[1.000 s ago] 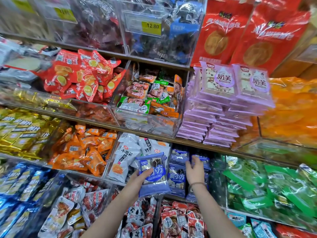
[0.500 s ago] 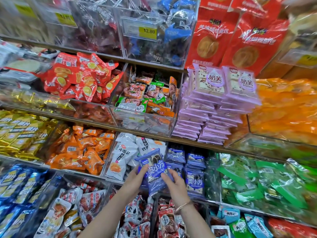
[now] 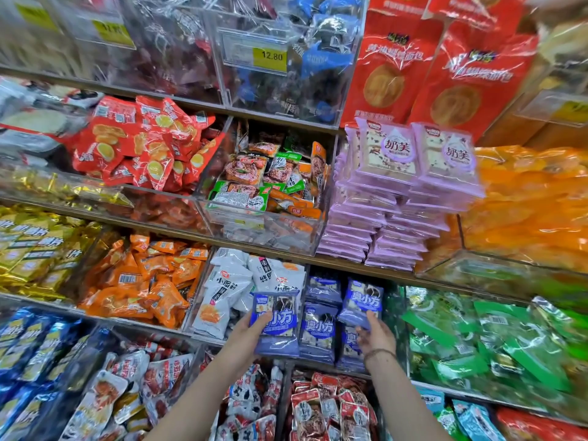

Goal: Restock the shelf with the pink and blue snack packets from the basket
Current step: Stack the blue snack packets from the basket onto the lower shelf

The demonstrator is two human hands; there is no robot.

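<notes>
My left hand (image 3: 251, 332) grips a stack of blue snack packets (image 3: 276, 319) in front of the lower shelf bin. My right hand (image 3: 375, 337) holds a single blue packet (image 3: 362, 302) by its lower edge, tilted up at the right side of the same bin. More blue packets (image 3: 318, 332) stand in that bin between my hands. Pink packets (image 3: 401, 186) lie stacked in two tall piles on the shelf above. The basket is out of view.
White packets (image 3: 229, 291) fill the bin left of the blue ones, green packets (image 3: 496, 342) the bin on the right. Clear acrylic dividers separate bins. Orange (image 3: 143, 281) and red packets (image 3: 146, 144) sit further left, red-and-white ones (image 3: 331, 409) below.
My right hand took one blue packet from the stack in my left hand and carried it right, up into the bin. The left hand stays put with the stack.
</notes>
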